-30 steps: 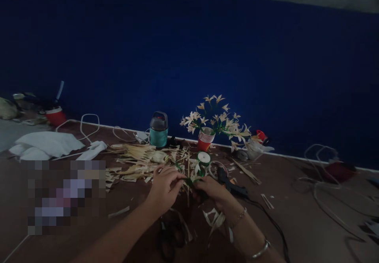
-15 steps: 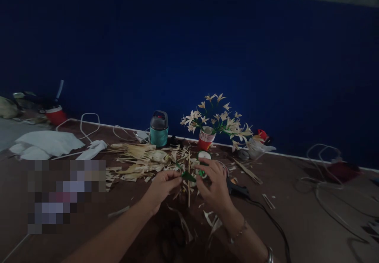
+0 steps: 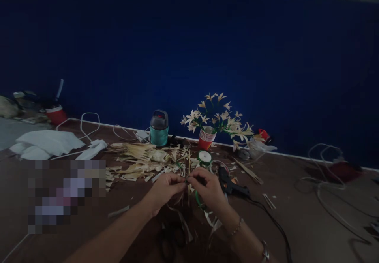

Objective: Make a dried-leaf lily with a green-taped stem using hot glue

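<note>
My left hand (image 3: pixel 167 188) is closed in a pinch, fingertips meeting those of my right hand (image 3: pixel 209 185), also pinching. Between them is a small piece of green tape, almost wholly covered by the fingers. A loop of green tape (image 3: pixel 200 200) shows beneath my right hand. A thin pale stick (image 3: pixel 189 164) rises just behind the fingertips. Beyond the right hand lies a white-and-green spool (image 3: pixel 204 158), and a black glue gun (image 3: pixel 235 186) rests to its right. Dark scissors (image 3: pixel 170 239) lie in shadow below the hands.
Dried husk strips (image 3: pixel 137 154) spread left of centre. Stacked red-and-white cups (image 3: pixel 206 138) hold pale flowers (image 3: pixel 225 123) near the blue wall. A teal container (image 3: pixel 159 134) stands left of them. White cloth (image 3: pixel 49 144) lies at left; the glue gun's cord (image 3: pixel 275 223) runs along the right.
My right hand has gone from spread fingers to a pinch and moved left and down to meet my left fingertips. The green piece is now mostly hidden; the spool and glue gun show more fully.
</note>
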`<state>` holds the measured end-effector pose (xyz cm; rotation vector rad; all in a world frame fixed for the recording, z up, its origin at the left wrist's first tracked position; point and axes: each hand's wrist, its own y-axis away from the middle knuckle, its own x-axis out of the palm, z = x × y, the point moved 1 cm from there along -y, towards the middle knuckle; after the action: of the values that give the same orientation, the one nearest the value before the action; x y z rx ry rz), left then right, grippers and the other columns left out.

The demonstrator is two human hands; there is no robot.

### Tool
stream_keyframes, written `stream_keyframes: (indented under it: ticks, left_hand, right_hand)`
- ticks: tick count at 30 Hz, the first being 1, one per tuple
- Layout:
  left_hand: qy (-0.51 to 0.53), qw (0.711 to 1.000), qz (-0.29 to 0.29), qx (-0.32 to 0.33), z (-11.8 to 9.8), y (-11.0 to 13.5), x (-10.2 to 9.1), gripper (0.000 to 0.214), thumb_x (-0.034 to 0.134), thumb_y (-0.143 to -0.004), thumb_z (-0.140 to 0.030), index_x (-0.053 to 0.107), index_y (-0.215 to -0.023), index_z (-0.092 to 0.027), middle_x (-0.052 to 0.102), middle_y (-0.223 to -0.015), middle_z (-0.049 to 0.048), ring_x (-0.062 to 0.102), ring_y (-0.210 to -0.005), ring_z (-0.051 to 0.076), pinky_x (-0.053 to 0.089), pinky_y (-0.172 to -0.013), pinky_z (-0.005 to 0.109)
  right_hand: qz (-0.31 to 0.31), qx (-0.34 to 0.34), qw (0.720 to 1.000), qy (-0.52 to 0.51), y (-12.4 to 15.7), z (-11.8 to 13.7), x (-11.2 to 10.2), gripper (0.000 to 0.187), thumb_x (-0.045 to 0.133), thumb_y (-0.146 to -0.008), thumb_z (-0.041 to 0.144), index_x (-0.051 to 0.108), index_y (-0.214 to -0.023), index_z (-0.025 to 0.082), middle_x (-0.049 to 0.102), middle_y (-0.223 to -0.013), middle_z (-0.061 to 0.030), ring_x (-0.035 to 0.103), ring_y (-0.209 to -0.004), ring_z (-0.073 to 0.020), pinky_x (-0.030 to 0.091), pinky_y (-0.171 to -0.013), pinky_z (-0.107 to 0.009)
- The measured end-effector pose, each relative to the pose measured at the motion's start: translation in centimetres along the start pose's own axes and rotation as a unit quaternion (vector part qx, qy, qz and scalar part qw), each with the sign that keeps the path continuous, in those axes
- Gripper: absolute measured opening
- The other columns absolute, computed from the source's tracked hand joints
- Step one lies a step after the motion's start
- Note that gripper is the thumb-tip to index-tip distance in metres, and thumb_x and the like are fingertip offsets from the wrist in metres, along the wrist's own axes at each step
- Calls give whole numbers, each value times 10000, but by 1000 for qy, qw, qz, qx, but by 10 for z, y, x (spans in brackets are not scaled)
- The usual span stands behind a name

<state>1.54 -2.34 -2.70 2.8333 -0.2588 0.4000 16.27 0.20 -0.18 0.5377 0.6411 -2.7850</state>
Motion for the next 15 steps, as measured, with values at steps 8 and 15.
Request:
stream_keyframes:
  ticks: [8, 15]
  left_hand:
    - [-412, 875, -115, 228, -11, 8, 3, 103, 567, -705, -181, 641, -633, -174, 619, -629, 15, 542, -666, 172, 396, -698, 316]
    - [-536, 761, -173, 322, -12, 16, 6, 131, 539, -758, -148, 636, -689, -204, 648, -664, 13, 561, -736, 186, 305, -855, 411]
  right_hand:
    - [9, 49, 998, 45, 4, -5, 6, 93, 543, -728, 222, 590, -671, 164, 596, -665, -15, 555, -666, -157, 431, -646, -253]
    - [-6, 144, 989, 16, 4, -12, 13, 166, 548, -719, 298, 601, -664, 151, 618, -637, -23, 546, -632, -163, 423, -605, -247]
